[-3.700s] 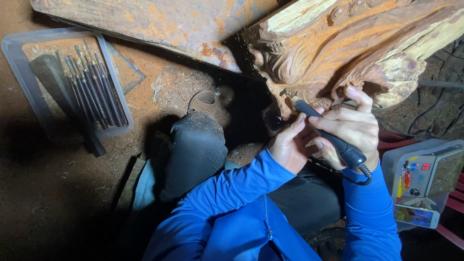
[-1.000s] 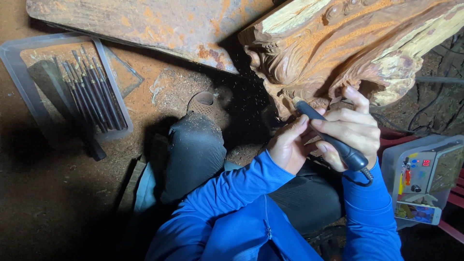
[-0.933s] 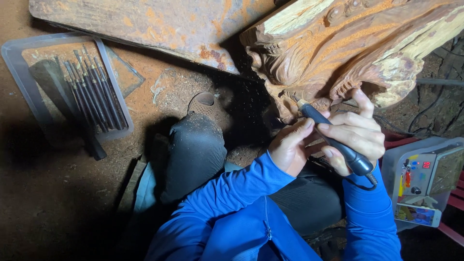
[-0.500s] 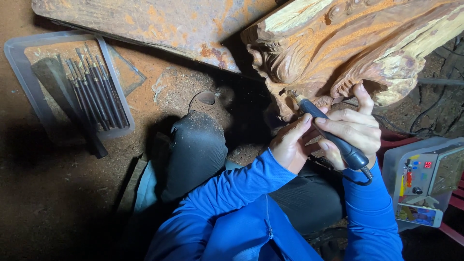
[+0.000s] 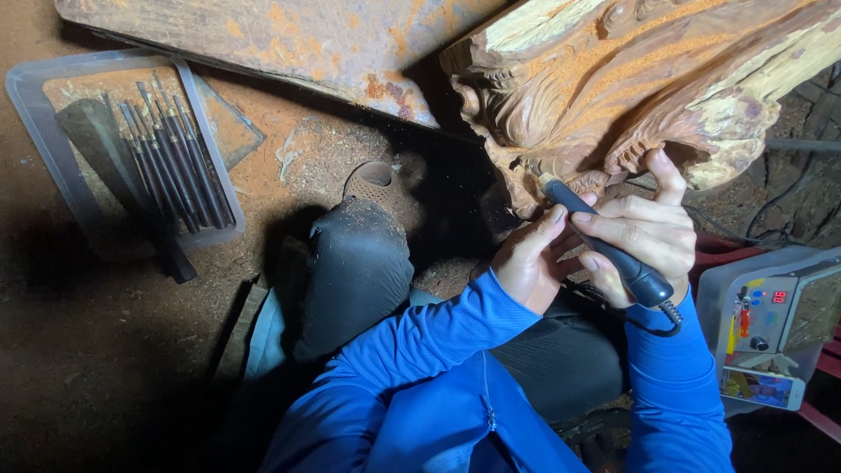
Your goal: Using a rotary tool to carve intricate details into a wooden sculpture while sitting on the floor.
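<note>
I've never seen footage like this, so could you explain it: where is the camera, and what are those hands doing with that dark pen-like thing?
There is no machine: a person wears the camera on the head, so it looks down at their own blue sleeves and knees. The right hand grips a dark corded rotary carving tool, its tip against a carved wood block. The left hand steadies the tool's front. A clear tray of chisels lies on the dusty floor on the left, and a control box stands on the right.

Clear plastic tray (image 5: 35, 131) of dark chisels (image 5: 171, 162) upper left; grey control box (image 5: 771, 311) lower right; rusty plank (image 5: 289, 39) above.
</note>
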